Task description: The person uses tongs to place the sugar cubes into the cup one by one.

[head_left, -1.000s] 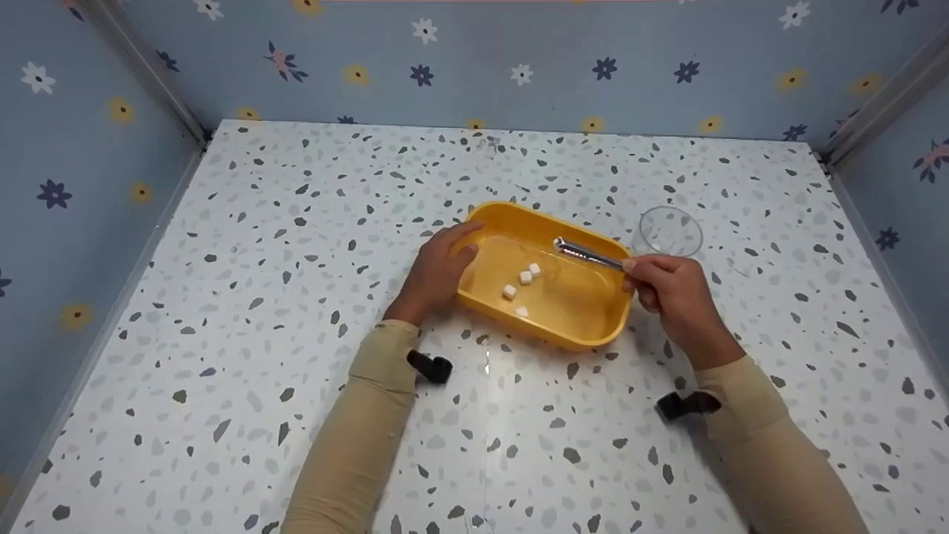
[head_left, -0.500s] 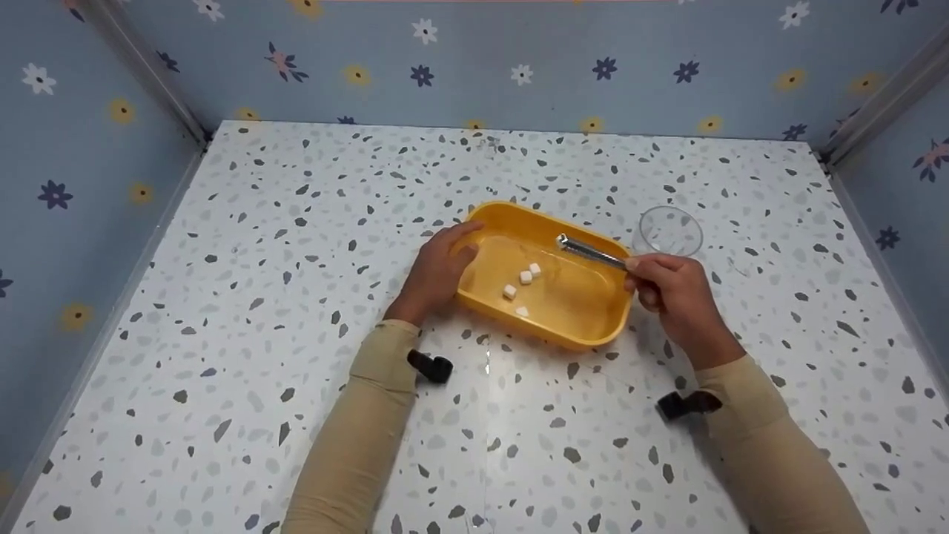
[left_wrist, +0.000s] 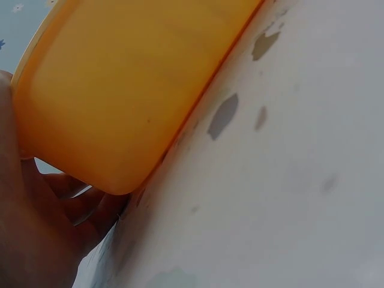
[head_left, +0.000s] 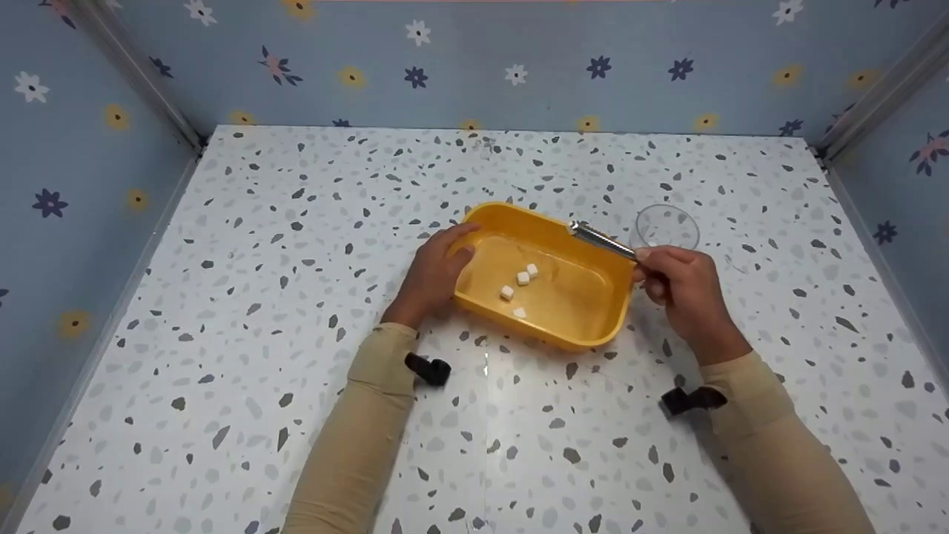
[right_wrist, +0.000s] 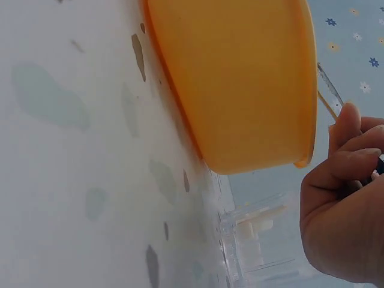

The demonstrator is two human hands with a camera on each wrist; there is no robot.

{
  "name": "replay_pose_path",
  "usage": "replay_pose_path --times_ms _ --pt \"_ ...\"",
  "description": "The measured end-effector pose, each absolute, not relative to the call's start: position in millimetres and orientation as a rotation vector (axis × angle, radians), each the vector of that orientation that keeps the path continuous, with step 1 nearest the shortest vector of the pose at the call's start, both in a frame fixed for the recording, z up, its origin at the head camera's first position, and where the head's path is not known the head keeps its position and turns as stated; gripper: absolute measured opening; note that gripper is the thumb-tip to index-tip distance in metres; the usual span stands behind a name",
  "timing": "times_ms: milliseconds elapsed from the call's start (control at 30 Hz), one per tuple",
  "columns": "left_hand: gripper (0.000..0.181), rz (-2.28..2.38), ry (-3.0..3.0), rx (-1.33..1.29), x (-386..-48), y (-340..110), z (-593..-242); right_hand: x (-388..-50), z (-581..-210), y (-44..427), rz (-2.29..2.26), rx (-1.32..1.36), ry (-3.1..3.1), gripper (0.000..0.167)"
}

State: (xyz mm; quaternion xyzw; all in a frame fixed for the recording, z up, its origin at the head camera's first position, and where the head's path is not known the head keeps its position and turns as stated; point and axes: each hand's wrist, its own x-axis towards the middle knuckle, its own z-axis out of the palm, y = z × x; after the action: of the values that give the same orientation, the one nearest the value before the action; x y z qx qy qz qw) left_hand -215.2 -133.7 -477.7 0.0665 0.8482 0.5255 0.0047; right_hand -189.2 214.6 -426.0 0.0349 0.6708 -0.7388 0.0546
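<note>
- Head view: the tongs point(head_left: 603, 241) are what's changed. A moment ago their tip showed over the inside of the tray point(head_left: 578, 308); now it's gone far and a bit right, lining up with the far rim. There's a pale bit at the tip, could be a cube, but it's too small to swear to.
- Same view: the right hand point(head_left: 688, 293) has gone along with them, thumb and fingers closed up in a pinch on the tongs' right end. The glass point(head_left: 667, 228) is just beyond that hand, past the tray's far right corner.
- Also there: the left hand point(head_left: 436, 268) hasn't really budged, sitting at the tray's left end. The white cubes point(head_left: 523, 278) look unchanged too, a loose group on the tray floor, the nearest partly hidden by the near rim. So my read is a lift out of the tray, with none of that group disturbed.
- Left wrist: the left fingers are bent round the outside of the tray, thumb up at the rim, so only a tray's wall apart. Tray's sitting on the bench point(left_wrist: 288, 180).
- Right wrist: right fingers curled in tight, a sliver of tongs poking out above the rim. Pale shapes show in the glass, maybe cubes, can't be sure. No clear look at the tip here either.
</note>
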Motion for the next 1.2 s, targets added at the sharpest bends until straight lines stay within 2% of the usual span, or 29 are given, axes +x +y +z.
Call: replay_pose_path --times_ms 67,300,500,767,1200 --pt "0.04 1.649 2.655 0.205 -215 -134 -478 -189 -425 216 -2.274 0.093 2.031 0.036" --pt "0.041 1.66 2.631 0.174 -215 -133 -478 -189 -422 220 -2.344 0.106 2.012 0.026" --pt "0.041 1.658 2.636 0.17 -215 -133 -479 -189 -418 227 -2.34 0.131 2.028 0.029" --pt "0.041 1.659 2.663 0.245 -216 -135 -481 -190 -412 238 -2.455 0.116 1.976 0.02" --pt "0.041 1.686 2.636 0.222 -216 -134 -479 -197 -414 252 -2.57 0.127 1.871 0.016"
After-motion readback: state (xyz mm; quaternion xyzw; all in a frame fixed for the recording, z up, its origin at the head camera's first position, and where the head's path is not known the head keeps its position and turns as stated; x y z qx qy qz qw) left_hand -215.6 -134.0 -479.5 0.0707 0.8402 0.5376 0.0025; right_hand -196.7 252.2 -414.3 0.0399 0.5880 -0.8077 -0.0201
